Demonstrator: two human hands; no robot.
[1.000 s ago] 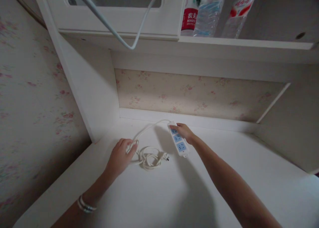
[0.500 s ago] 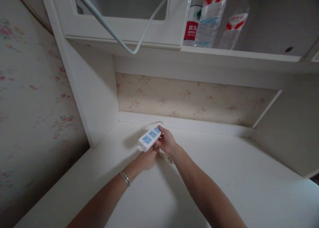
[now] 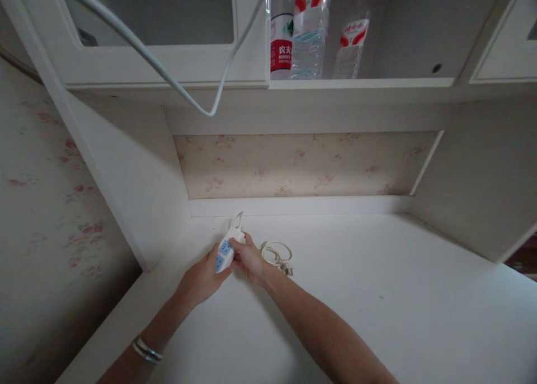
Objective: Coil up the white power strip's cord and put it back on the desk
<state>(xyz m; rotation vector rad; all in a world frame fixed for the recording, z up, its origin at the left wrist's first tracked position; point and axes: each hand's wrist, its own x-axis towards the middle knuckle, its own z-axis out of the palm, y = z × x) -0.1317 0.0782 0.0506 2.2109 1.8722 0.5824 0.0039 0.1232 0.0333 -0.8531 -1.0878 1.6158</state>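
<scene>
Both hands hold a white power strip (image 3: 225, 248) with blue socket panels, tilted above the white desktop. My left hand (image 3: 204, 276) is closed round its near end, and part of the strip is hidden by the fingers. My right hand (image 3: 248, 259) grips the far end, its thumb lying on the top face. From that far end a pale cord (image 3: 237, 220) loops up. Just right of my right hand, a coil of the cord (image 3: 277, 253) lies on the desktop with a plug (image 3: 287, 269) at its near side.
A white desktop (image 3: 335, 305) spreads around the hands, with side panels left and right. Overhead, a shelf (image 3: 364, 83) holds several plastic bottles (image 3: 308, 42). A thick white cable (image 3: 168, 76) hangs in front of the cabinet door (image 3: 251, 65).
The power strip has moved left and turned steeper, now with the left hand wrapped round its near end. The cord coil shows more fully. The view has shifted to the right.
</scene>
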